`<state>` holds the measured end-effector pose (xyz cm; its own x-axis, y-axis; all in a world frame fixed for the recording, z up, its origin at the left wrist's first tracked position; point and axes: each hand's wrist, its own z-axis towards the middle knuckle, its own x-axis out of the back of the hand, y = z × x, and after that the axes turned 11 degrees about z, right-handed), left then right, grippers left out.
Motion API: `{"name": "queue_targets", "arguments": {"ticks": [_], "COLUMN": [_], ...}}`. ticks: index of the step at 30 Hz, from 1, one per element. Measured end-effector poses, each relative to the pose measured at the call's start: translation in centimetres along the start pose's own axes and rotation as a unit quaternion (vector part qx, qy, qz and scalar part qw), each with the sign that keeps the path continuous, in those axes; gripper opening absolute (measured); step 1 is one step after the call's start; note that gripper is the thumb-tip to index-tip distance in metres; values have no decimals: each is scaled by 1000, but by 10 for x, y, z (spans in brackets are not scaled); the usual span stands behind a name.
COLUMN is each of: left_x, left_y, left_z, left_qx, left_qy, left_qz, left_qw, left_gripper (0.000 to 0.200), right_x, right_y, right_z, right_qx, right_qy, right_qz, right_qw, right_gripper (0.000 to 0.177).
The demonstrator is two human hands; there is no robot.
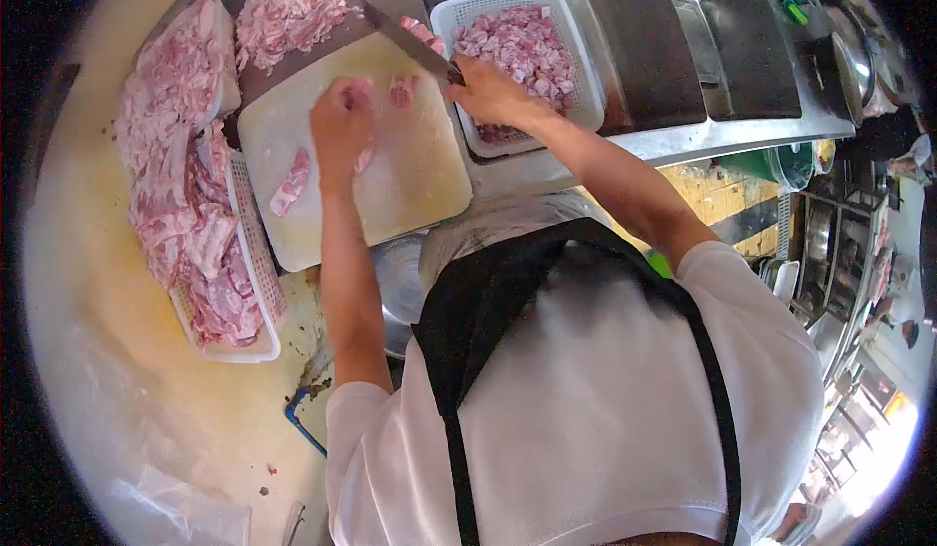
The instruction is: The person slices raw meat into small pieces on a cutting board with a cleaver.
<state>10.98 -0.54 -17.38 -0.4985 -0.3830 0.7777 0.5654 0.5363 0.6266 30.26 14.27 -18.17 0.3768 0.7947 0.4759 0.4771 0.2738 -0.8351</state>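
Observation:
My right hand [493, 94] is wrapped around the handle of a knife [410, 40]. The blade points up and to the left across the top right corner of the white cutting board [415, 170]. Next to the blade is a small strip of meat [422, 33]. My left hand [342, 121] is over the board with its fingers curled in; what they hold, if anything, is hidden. To its right lies a small piece of meat [402, 90], and to its lower left a longer strip of meat [290, 183]. Another bit of meat [364, 160] shows beside the wrist.
A white basket [588, 107] of diced meat stands right of the board. At the left, a long white basket [256, 253] and a second tub [226, 58] are heaped with meat. A pile of meat pieces [293, 9] lies behind the board. Metal sink basins [639, 39] extend right.

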Motion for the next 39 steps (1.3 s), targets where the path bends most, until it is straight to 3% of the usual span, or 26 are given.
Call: {"name": "queue_targets", "arguments": {"ticks": [1, 2, 4, 5, 7, 9, 11, 13, 14, 15, 16, 17, 19, 24, 27, 28, 29, 32, 38, 39], "left_x": [16, 32, 60, 63, 67, 61, 48, 31, 24, 18, 18, 15, 4, -3, -3, -3, -4, -7, -5, -5], "left_y": [1, 10, 28, 28, 28, 5, -38, -83, -92, -100, -98, -96, -83, -67, -67, -66, -68, -73, -75, -73], "left_z": [0, -4, -11, -16, -21, -30, -45, -64, -70, -75, -80, -81, -74, -69, -71, -71, -71, -73, -77, -77], "left_qx": [22, 28, -6, -4, 9, -4, -7, 109, 112, 95, 77, 81, 80, 104, 90, 94, 92, 92, 39, 43], "left_qy": [-5, -4, 76, 77, 170, 156, 149, 31, 33, 22, 9, 9, 70, 54, 55, 53, 54, 59, 81, 81], "left_qz": [-88, -86, -212, -210, -251, -262, -274, -235, -235, -74, 88, 87, 91, 154, 159, 159, 159, 156, 123, 147], "left_qw": [996, 996, 974, 975, 953, 952, 950, 965, 965, 992, 993, 993, 990, 981, 982, 981, 982, 982, 988, 985], "left_gripper": [17, 17, 11, 11, 9, 8, 8, 14, 14, 17, 21, 21, 25, 21, 21, 21, 21, 20, 19, 18], "right_x": [-1, -9, -21, -25, -31, -36, -39, -19, -9, -3, -3, -6, -16, -40, -89, -107, -111, -85, -72, -92], "right_y": [-6, -8, -9, -8, -1, 28, 51, 32, 21, 11, 5, -2, -23, -85, -43, -12, -9, -24, -83, -64], "right_z": [-6, -12, -18, -22, -29, -22, -16, -20, -21, -20, -22, -24, -25, -22, -7, 1, 2, -2, -24, -20], "right_qx": [6, 5, 58, 59, 74, 85, 111, 90, 48, 8, 33, 33, 135, 151, 166, 154, 141, 150, 141, 140], "right_qy": [22, 15, 62, 59, -40, -54, 102, 113, 94, 76, 78, 74, 93, 58, 58, 22, -14, -1, 28, 28], "right_qz": [14, 15, 19, 20, 72, 42, 12, -43, -18, 6, 6, 4, 2, 89, 98, 39, -18, -91, 51, 51], "right_qw": [1000, 1000, 996, 996, 994, 994, 988, 989, 994, 997, 996, 997, 986, 983, 980, 987, 990, 984, 988, 988], "right_gripper": [53, 53, 34, 34, 34, 39, 44, 46, 46, 46, 46, 46, 42, 39, 34, 32, 31, 32, 36, 36]}}
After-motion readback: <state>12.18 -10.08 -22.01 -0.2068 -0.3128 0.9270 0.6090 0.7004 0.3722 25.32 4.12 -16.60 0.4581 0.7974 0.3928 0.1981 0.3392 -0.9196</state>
